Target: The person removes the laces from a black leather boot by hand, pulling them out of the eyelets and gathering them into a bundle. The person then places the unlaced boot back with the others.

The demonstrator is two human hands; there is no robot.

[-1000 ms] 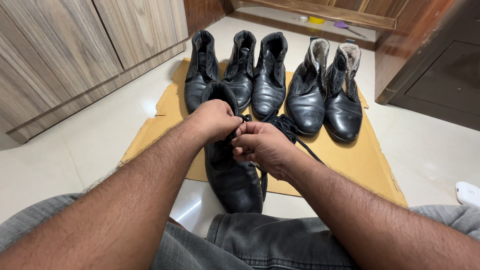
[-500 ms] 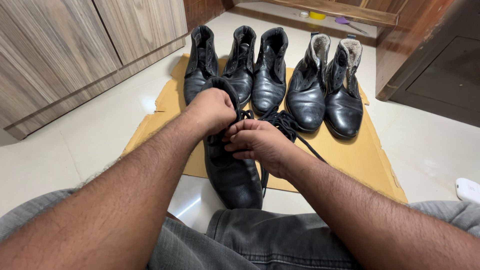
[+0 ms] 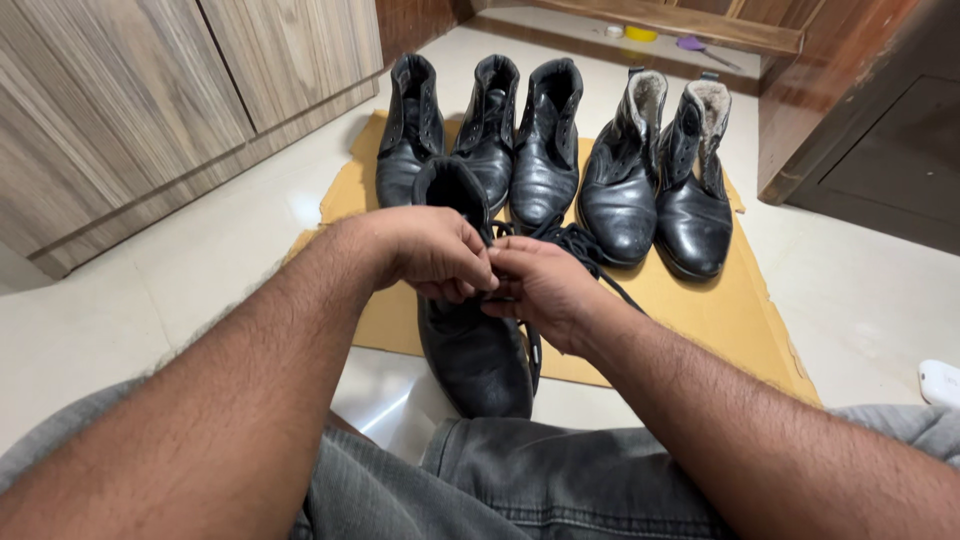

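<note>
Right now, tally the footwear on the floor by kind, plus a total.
Plain black boots in the back row: 3
Fleece-lined black boots: 2
Black boot between the hands, left hand and right hand at its lace: 1
Total: 6 boots

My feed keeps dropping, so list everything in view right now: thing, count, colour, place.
boot in hand: 1, black, toe toward the person, partly on the cardboard
black lace: 1 bundle, right of that boot, running under the hands
plain boots: 3, black, back row left
lined boots: 2, black with pale lining, back row right
cardboard sheet: 1, tan, flat under the boots
cabinet doors: wood grain, left
dark wood furniture: right
small items: yellow, white and purple, far floor
white object: 1, right edge
grey trousers: bottom
left hand: at the boot's opening
right hand: pinching the lace
</note>
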